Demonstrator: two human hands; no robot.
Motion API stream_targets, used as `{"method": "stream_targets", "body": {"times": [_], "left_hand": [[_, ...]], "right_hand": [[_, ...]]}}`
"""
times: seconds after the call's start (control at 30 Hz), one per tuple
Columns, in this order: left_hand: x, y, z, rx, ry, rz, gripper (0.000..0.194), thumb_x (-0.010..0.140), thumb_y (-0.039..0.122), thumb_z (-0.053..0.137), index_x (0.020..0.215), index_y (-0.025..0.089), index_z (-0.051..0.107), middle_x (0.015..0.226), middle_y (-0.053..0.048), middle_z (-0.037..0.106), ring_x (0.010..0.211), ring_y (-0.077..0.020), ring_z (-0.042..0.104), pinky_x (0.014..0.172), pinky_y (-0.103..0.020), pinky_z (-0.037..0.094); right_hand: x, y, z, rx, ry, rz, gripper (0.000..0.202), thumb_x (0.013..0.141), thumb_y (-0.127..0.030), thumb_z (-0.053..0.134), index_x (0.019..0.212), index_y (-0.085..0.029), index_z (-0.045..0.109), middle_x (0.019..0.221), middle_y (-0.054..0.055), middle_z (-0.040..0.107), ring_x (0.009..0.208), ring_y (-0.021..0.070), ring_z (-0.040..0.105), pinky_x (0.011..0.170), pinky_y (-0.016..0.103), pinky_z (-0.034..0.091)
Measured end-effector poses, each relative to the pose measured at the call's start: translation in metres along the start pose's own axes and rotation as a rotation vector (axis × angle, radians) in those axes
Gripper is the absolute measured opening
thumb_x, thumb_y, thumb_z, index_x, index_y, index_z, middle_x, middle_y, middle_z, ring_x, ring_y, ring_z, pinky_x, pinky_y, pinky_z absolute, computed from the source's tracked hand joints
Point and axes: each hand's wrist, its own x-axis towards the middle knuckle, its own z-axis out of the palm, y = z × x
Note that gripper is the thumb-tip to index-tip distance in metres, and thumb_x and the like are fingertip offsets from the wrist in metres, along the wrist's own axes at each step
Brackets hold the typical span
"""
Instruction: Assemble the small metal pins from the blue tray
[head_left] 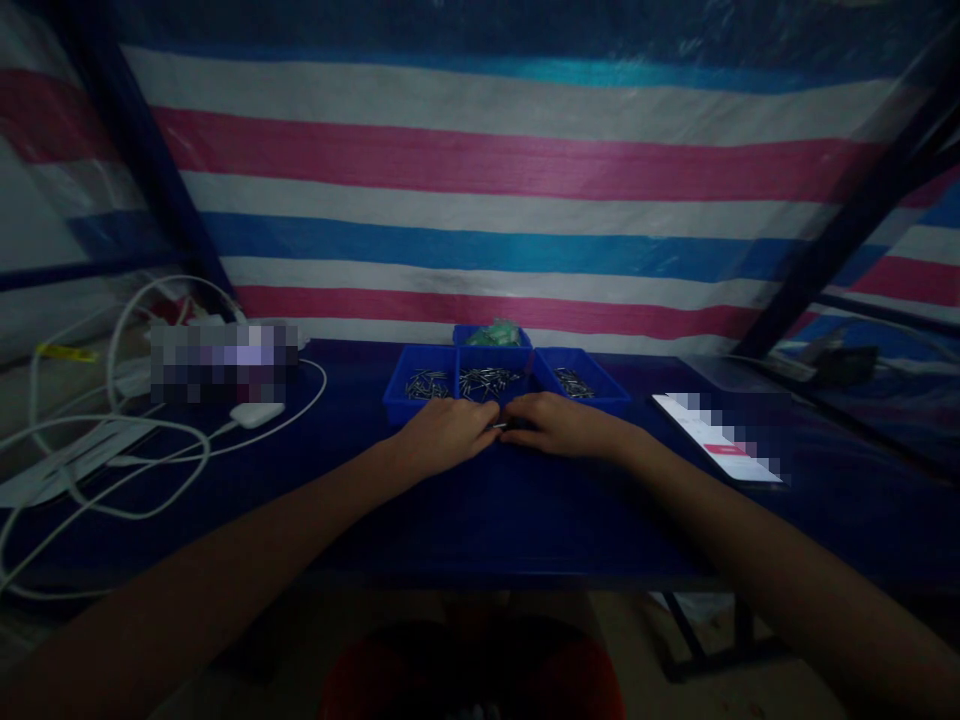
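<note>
My left hand [448, 434] and my right hand [551, 424] meet just in front of the blue bins, fingertips almost touching. Between them is a small metal pin [500, 427], pinched by the fingers of my left hand. The fingers of my right hand are closed at its other side; what they hold is too dark to make out. Behind the hands, small metal pieces lie in the left bin [397, 388], the middle bin [487, 352] and the right bin [611, 388]. A green plastic bag [495, 333] sits in the rear bin.
The bins stand on a dark blue table [510, 530]. White cables [199, 455] and a white adapter [256, 414] lie at the left. A lit tablet or phone [712, 440] is at the right. Striped sheeting [480, 170] hangs behind; a red stool [360, 680] is below.
</note>
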Motion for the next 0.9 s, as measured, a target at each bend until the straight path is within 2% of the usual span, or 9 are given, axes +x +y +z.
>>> {"method": "stream_targets", "body": {"times": [0.3, 0.53, 0.73, 0.9], "left_hand": [[0.0021, -0.0028, 0.0006, 0.017, -0.042, -0.024, 0.022, 0.088, 0.036, 0.04, 0.092, 0.018, 0.052, 0.077, -0.004, 0.063, 0.068, -0.0185, 0.06, 0.055, -0.025, 0.041], [0.0021, -0.0026, 0.0025, -0.024, -0.085, -0.007, 0.022, 0.087, 0.035, 0.042, 0.091, 0.017, 0.053, 0.079, -0.004, 0.063, 0.071, -0.0175, 0.06, 0.058, -0.026, 0.041], [0.0012, -0.0009, 0.004, -0.003, -0.106, -0.009, 0.026, 0.087, 0.035, 0.037, 0.088, 0.016, 0.054, 0.078, -0.006, 0.062, 0.07, -0.0193, 0.059, 0.056, -0.027, 0.041], [0.0, -0.0011, 0.0057, -0.006, -0.115, 0.0, 0.025, 0.086, 0.03, 0.033, 0.089, 0.016, 0.054, 0.079, -0.006, 0.062, 0.066, -0.0173, 0.058, 0.058, -0.028, 0.042]], "right_hand": [[-0.0017, -0.0032, -0.001, -0.039, -0.004, -0.028, 0.019, 0.084, -0.024, 0.043, 0.093, -0.015, 0.057, 0.083, 0.006, 0.059, 0.075, 0.0139, 0.054, 0.069, 0.027, 0.038], [-0.0016, -0.0044, -0.0017, -0.075, 0.016, -0.018, 0.017, 0.084, -0.02, 0.041, 0.086, -0.016, 0.058, 0.079, 0.005, 0.059, 0.07, 0.0133, 0.053, 0.065, 0.026, 0.037], [-0.0027, -0.0013, -0.0013, -0.088, 0.005, 0.013, 0.012, 0.081, -0.017, 0.043, 0.082, -0.016, 0.054, 0.077, 0.004, 0.058, 0.069, 0.0131, 0.052, 0.064, 0.025, 0.037], [-0.0045, 0.0022, -0.0032, -0.106, -0.001, 0.056, 0.007, 0.077, -0.017, 0.047, 0.082, -0.016, 0.052, 0.078, 0.004, 0.057, 0.07, 0.0133, 0.051, 0.064, 0.025, 0.036]]}}
